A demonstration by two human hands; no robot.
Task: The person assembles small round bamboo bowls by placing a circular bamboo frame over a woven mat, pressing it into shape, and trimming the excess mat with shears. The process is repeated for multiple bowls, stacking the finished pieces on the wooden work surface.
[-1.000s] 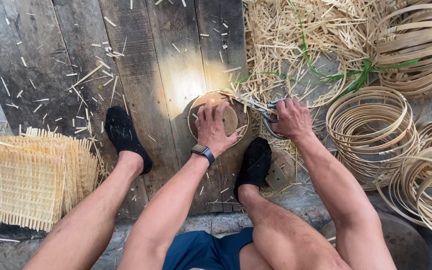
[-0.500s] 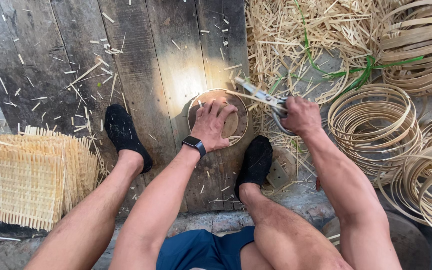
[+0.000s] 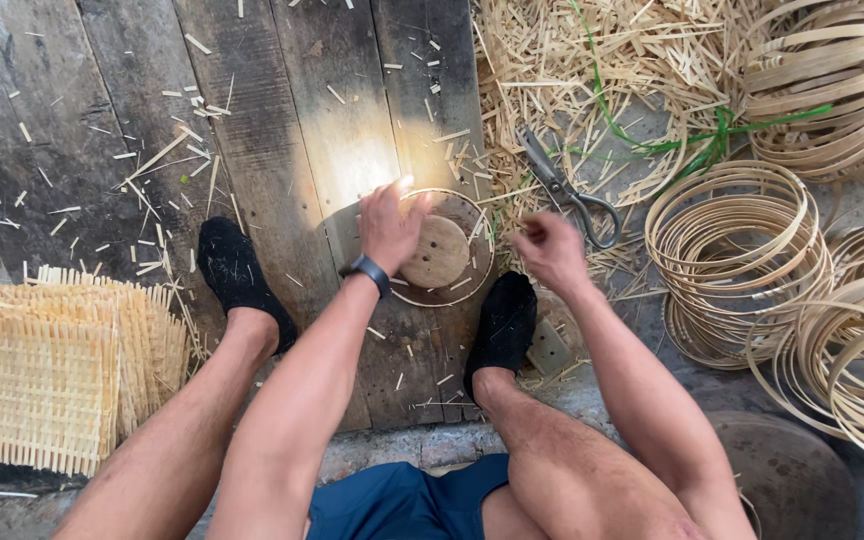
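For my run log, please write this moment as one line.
left hand: on round wooden disc | right hand: empty, near scissors | bamboo hoop: around disc

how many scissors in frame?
1. The scissors lie on the bamboo offcuts, just beyond the right hand. More could be buried under the strips.

no packages, no labels, no signs, no screens anywhere in view
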